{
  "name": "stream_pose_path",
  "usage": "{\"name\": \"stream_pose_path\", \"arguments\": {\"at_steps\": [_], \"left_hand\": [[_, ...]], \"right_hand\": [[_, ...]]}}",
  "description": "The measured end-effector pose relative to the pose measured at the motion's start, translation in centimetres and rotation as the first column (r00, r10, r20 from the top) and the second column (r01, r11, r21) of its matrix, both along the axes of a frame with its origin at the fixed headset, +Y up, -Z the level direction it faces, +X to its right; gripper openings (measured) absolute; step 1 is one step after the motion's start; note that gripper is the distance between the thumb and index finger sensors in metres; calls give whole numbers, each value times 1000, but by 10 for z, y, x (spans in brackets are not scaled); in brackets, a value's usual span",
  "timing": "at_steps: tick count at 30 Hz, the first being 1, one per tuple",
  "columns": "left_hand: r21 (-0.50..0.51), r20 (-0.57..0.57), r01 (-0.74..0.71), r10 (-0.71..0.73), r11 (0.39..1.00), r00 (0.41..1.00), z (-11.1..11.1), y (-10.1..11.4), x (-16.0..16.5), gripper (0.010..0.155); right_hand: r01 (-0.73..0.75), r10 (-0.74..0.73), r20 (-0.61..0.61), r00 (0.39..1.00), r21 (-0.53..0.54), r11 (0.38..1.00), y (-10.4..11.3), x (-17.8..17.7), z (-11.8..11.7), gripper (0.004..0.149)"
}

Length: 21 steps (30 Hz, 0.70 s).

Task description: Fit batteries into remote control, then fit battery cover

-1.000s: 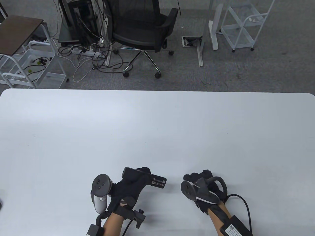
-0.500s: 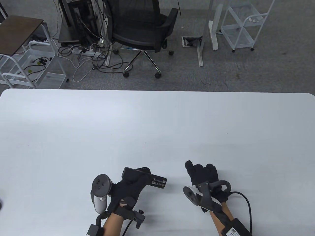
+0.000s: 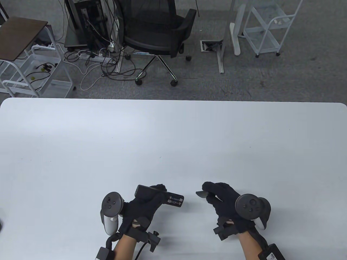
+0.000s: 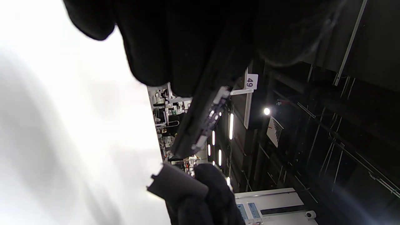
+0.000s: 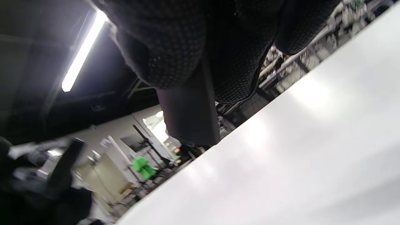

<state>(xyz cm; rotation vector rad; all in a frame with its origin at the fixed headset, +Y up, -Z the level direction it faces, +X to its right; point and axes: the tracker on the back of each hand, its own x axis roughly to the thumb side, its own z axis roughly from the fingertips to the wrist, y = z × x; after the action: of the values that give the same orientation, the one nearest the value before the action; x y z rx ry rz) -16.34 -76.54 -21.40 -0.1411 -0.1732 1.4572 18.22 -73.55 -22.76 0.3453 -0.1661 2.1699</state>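
Observation:
My left hand (image 3: 141, 207) grips a black remote control (image 3: 160, 195) above the table, its open battery compartment (image 3: 175, 200) facing up with batteries showing inside. The remote also shows edge-on in the left wrist view (image 4: 203, 122). My right hand (image 3: 221, 196) pinches the black battery cover (image 3: 201, 194) just right of the remote's open end, with a small gap between them. The cover shows in the right wrist view (image 5: 189, 115) between the fingers, and in the left wrist view (image 4: 176, 184).
The white table (image 3: 173, 135) stretches far ahead of both hands. Beyond its far edge stand an office chair (image 3: 160, 29), white carts (image 3: 267, 29) and floor cables (image 3: 92, 59).
My right hand rolled over from palm-down on the table and lifted, now holding the battery cover out toward the remote. My left hand and the remote have stayed still.

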Motion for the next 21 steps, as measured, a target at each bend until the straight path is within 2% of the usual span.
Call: {"name": "stream_pose_path", "arguments": {"at_steps": [2, 5, 9, 12, 15, 18, 21], "left_hand": [[-1, -1, 3, -3, 1000, 1000, 0, 0, 1, 55], [-14, 9, -12, 12, 1000, 1000, 0, -3, 3, 55], [-27, 26, -35, 35, 999, 999, 0, -5, 6, 55], [-27, 29, -29, 30, 999, 999, 1, -6, 9, 55], [-18, 39, -25, 26, 1000, 999, 3, -5, 13, 55], [-16, 41, -54, 54, 998, 998, 5, -4, 16, 55], [-9, 32, -40, 40, 999, 999, 6, -3, 18, 55]], "right_hand": [[159, -163, -47, 986, -76, 984, -4, 2, -2, 52], [343, -366, -87, 927, -201, 917, -13, 0, -4, 52], [420, -455, -89, 886, -263, 869, -22, -5, -5, 52], [490, -545, -89, 834, -334, 805, -31, -12, -4, 51], [526, -554, -13, 832, -295, 798, -34, -16, -2, 51], [443, -448, 18, 894, -194, 875, -31, -18, 2, 52], [363, -362, 31, 932, -117, 924, -26, -20, 6, 54]]}}
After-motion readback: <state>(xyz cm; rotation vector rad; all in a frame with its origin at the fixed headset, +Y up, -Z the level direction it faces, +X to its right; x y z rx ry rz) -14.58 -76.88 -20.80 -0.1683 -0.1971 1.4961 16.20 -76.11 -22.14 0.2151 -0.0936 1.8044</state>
